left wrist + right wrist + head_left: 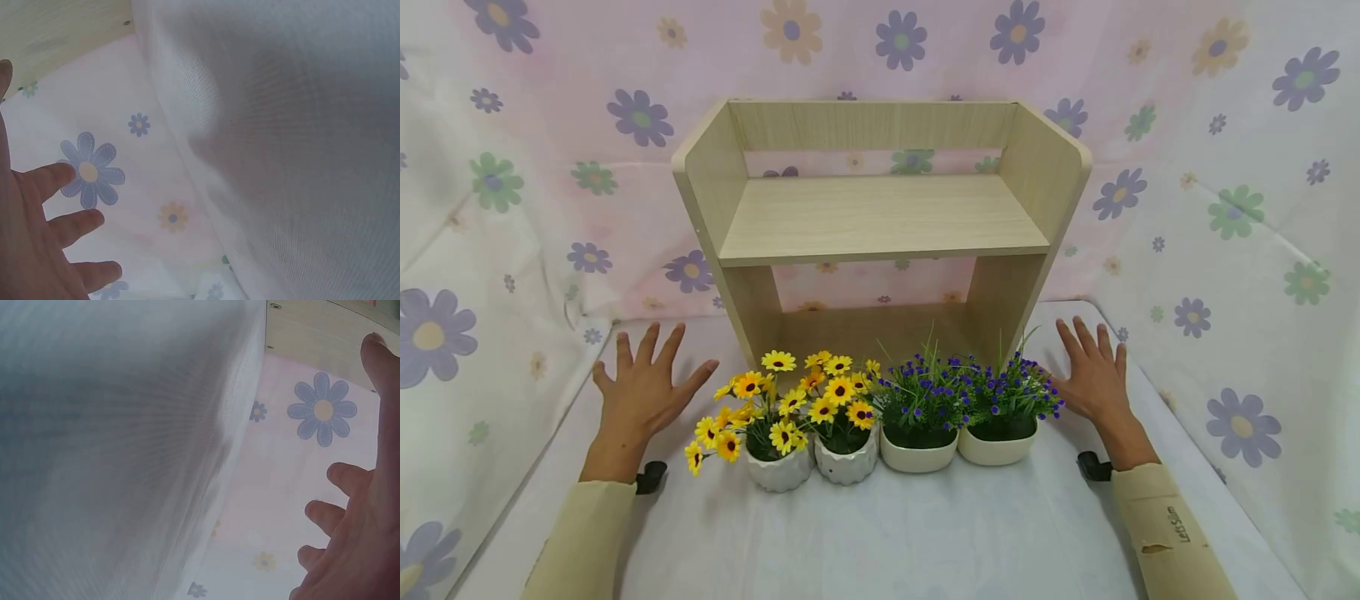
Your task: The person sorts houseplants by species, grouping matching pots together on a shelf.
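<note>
My left hand (643,387) lies with spread fingers at the left of the table, nearest a white pot of yellow flowers (778,475). On the other side my right hand (1093,379) is spread too, its thumb partly hidden behind a cream pot of purple flowers (997,450). Between those two pots stand a second white pot of yellow flowers (846,467) and a second cream pot of purple flowers (919,458), all in one row. Neither hand holds anything. In the wrist views, the left fingers (78,228) and the right fingers (328,515) are extended and apart.
Behind the pots stands a pale wooden two-tier shelf (883,217) with raised sides, its lower level partly hidden by the flowers. A white cloth (880,542) covers the table. Flower-patterned curtains (827,75) hang behind and at both sides.
</note>
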Demonstrator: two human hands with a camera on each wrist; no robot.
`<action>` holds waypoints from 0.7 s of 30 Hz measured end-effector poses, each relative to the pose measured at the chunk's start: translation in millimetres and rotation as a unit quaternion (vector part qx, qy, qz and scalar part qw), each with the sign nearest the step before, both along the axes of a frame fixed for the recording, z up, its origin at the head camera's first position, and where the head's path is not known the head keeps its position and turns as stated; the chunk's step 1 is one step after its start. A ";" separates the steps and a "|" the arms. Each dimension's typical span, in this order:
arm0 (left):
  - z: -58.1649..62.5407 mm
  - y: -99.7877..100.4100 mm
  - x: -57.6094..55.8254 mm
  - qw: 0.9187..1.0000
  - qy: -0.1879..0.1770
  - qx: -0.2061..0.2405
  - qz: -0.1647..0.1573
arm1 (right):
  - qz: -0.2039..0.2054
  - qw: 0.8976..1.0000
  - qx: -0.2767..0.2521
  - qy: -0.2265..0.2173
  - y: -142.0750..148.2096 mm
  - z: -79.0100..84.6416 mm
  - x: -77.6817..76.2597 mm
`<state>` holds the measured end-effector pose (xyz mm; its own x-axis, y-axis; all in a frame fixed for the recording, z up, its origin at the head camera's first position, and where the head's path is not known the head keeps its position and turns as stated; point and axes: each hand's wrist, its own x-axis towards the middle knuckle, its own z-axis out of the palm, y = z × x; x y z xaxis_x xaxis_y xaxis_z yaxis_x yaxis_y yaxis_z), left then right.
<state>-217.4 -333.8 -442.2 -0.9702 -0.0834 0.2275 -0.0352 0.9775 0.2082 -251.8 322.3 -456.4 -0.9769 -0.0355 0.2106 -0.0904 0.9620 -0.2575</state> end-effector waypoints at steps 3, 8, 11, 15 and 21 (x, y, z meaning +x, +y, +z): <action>0.1 0.1 0.2 1.000 0.008 0.001 -0.002 | 0.006 1.000 -0.004 0.007 -0.1 -0.3 -0.5; 0.7 1.4 0.0 1.000 0.016 0.008 -0.005 | 0.017 0.999 -0.013 0.025 -0.2 -0.6 -1.5; 1.2 2.0 -0.3 1.000 0.027 0.010 -0.008 | 0.022 0.999 -0.013 0.036 -0.9 0.4 -1.5; 1.9 3.0 -1.0 0.999 0.043 0.012 -0.012 | 0.031 0.998 -0.015 0.052 -1.5 2.0 -1.0; 3.1 5.6 -0.3 0.997 0.067 0.026 -0.026 | 0.037 0.997 -0.032 0.058 -4.0 2.8 0.8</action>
<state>-217.7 -328.2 -439.1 -0.9350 -0.0481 0.3513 0.0472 0.9650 0.2579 -251.0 318.3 -453.6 -0.9409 -0.0889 0.3270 -0.1928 0.9340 -0.3009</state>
